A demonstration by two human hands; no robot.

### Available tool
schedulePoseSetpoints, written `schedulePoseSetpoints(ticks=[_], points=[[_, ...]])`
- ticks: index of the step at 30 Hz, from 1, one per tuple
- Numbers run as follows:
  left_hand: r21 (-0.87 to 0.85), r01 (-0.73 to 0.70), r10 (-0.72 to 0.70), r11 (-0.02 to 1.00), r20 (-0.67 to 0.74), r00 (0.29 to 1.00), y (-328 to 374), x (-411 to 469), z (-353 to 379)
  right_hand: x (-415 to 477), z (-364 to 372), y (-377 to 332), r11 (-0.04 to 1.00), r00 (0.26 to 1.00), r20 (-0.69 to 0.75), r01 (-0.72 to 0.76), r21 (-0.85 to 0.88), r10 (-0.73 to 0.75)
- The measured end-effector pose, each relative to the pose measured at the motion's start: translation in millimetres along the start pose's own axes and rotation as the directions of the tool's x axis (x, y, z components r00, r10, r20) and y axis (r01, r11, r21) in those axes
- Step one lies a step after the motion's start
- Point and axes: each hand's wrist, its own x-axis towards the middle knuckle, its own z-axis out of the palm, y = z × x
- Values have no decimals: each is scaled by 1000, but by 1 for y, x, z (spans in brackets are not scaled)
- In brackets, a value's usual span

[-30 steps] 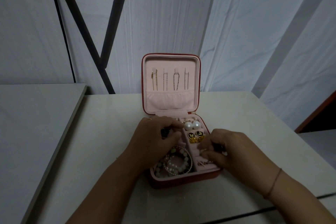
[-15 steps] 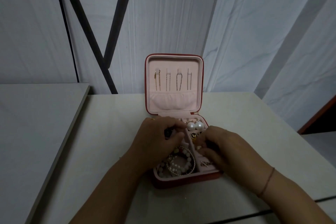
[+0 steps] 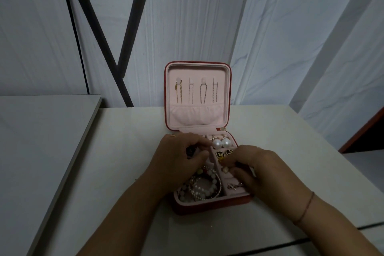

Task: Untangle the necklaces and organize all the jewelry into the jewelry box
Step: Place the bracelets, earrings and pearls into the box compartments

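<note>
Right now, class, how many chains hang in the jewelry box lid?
4 chains in one row across the lid: far left, left of middle, right of middle, far right. None seems hidden.

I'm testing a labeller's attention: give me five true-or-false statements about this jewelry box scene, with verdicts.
The jewelry box lid is shut. False: it stands open, upright.
Four chains hang inside the lid. True.
Two pearls sit in the box. True.
The bracelets lie on the table. False: the bracelets lie in the box's near left compartment.
The left hand and the right hand are both over the box. True.
</note>
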Motion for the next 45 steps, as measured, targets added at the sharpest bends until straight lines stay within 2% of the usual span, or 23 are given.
schedulePoseSetpoints(ticks=[6, 20, 22, 25, 28, 30, 35, 39, 45], points=[[9, -8, 8, 1000, -5, 1000, 0, 0, 0, -3, 4, -12, 992, 988, -94, -121, 35, 124], [-2, 4, -4, 1000, 5, 1000, 1, -1, 0, -3, 10, -11, 976, 973, -144, -159, 149, 180], [-5, 5, -4, 1000, 15, 1000, 0, -1, -1, -6, 1, -4, 946, 946, -195, -209, 246, 259], [-4, -4, 4, 1000, 16, 1000, 0, -1, -1, -21, -21, 25, 893, 839, -333, -342, 292, 431], [-5, -1, 1, 1000, 18, 1000, 1, 0, 0, -38, -34, 50, 827, 772, -298, -511, 235, 562], [-3, 4, -4, 1000, 21, 1000, 0, 0, 0, -46, -34, 57, 797, 761, -240, -563, 218, 603], [0, 5, -5, 1000, 15, 1000, 0, 0, 0, -48, -26, 53, 842, 823, -185, -511, 172, 537], [6, 0, 0, 1000, 12, 1000, 1, 0, -1, -39, -14, 50, 901, 896, -124, -433, -30, 426], [6, 6, -6, 1000, 14, 1000, -1, 0, 0, -26, -18, 50, 885, 897, -23, -438, -156, 440]])
